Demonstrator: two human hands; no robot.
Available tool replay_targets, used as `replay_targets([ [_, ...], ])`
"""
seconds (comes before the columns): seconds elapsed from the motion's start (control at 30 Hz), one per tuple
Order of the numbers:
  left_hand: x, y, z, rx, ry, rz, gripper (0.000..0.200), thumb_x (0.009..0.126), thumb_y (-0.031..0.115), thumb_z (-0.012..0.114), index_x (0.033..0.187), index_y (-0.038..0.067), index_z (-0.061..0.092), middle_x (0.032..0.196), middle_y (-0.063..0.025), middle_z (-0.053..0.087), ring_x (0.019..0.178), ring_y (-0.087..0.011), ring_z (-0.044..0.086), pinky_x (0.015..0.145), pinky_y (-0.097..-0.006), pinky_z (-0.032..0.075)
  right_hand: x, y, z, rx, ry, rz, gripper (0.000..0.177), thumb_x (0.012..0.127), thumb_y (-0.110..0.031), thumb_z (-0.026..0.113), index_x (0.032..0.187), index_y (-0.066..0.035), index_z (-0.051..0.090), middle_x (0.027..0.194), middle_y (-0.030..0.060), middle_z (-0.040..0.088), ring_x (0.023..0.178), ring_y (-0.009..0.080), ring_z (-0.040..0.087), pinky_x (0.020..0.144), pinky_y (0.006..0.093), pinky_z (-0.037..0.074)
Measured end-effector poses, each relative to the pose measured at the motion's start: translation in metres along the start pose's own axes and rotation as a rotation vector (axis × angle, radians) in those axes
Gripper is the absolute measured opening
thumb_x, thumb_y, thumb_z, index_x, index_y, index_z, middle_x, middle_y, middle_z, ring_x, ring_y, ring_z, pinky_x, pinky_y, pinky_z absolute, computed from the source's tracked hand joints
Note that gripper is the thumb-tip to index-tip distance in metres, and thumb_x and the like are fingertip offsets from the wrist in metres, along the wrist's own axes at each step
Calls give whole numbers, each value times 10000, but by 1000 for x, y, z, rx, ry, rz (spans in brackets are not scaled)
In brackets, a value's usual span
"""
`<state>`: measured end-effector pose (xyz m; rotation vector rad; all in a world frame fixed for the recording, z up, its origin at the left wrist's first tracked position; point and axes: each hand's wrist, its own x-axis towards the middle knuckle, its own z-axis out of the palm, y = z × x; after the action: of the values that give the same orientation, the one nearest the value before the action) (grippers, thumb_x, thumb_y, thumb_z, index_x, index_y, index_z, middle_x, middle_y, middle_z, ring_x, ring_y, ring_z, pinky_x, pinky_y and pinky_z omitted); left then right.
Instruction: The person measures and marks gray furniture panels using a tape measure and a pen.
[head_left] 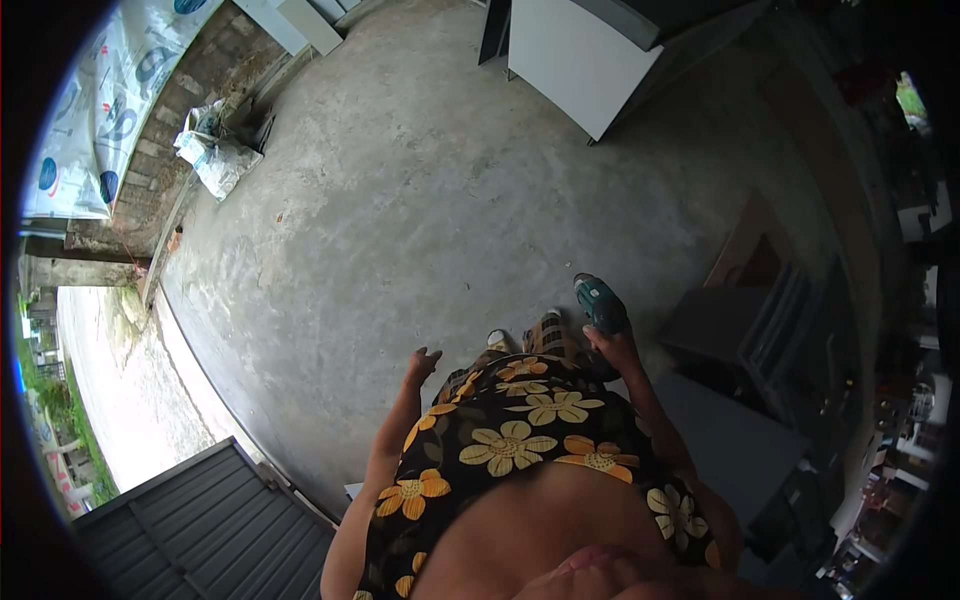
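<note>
Head view, steeply downward, takes in a flowered shirt (520, 440) and, beyond it, a bare concrete floor (420, 200). We record the right hand (612, 348) wrapped round the grip of a teal power drill (598, 300), fingers clamped on it. The drill hangs low at the person's right side, just beside the feet (498, 341) and above the floor, with its body pointing away from the person. The left hand (424, 362) holds nothing — fingers apart and slightly curled, hanging at the left side, well apart from the drill. Containers noted: one white sack (215, 155) slumped at the foot of a brick wall (190, 90) at upper left, its top crumpled; we cannot tell what is in it. A dark grey shelved unit (770, 320) stands at the right, and its compartments are too dim to say what they hold. Writing noted: a white banner (95, 110) on the brick wall carries large blue characters and round blue emblems — they are bent by the lens edge, and we cannot read them as words. Any marking on the drill is too small to read. A white panel (580, 60) stands at the top of the floor area, and a grey ribbed metal sheet (200, 520) lies at lower left.
</note>
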<state>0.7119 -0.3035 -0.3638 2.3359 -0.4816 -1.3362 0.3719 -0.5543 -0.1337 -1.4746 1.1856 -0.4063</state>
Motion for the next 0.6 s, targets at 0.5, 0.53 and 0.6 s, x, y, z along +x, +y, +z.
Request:
replay_targets([
  [0.5,84,52,6,61,-102,-35,292,829,299,610,813,8,627,597,-58,554,489,-188,514,465,-361,414,239,-84,-51,-347,-84,-282,347,668,-140,730,945,-11,567,832,166,645,792,317,647,705,380,500],
  [0.53,80,83,-1,-106,-9,-161,319,831,313,611,788,-3,629,590,-43,538,483,-167,493,457,-352,402,252,-89,-54,-363,-94,-290,358,661,-138,731,952,-13,564,838,169,646,797,326,645,708,384,500],
  [0.6,81,127,-13,-331,109,-278,331,813,319,632,782,-11,638,575,-34,531,471,-163,482,448,-343,396,284,-95,-57,-354,-99,-315,375,652,-138,733,963,-18,561,841,166,648,807,330,646,713,387,500],
])
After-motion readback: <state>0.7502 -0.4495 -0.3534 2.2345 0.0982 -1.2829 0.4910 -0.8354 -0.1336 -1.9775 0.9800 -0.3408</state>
